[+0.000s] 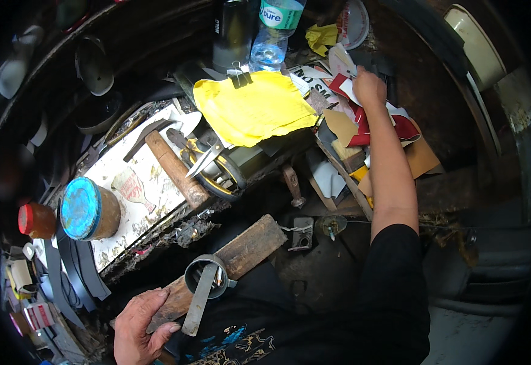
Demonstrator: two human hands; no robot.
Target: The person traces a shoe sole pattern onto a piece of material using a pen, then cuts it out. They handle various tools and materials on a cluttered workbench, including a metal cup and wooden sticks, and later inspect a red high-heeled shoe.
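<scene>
Left hand point(139, 325) clenched around wooden block point(226, 264) on the lap, grey strap point(199, 298) looped over it. Right hand point(368, 85) reaches into leather scraps point(393, 131); finger state unclear. Block looks stiff, heavyish; best gripped at its near end.

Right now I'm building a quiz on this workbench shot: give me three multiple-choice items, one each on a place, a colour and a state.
1. Where does the hammer lie?
A. on the white board
B. on the person's lap
C. inside the tin

2. What colour is the round tin's lid?
A. red
B. blue
C. yellow

3. What is the left hand doing?
A. resting open
B. gripping the wooden block
C. holding scissors

Answers: 1 A, its handle crosses the board. 2 B, the top is plainly blue. 3 B, the fingers wrap the block's lower end.
</scene>
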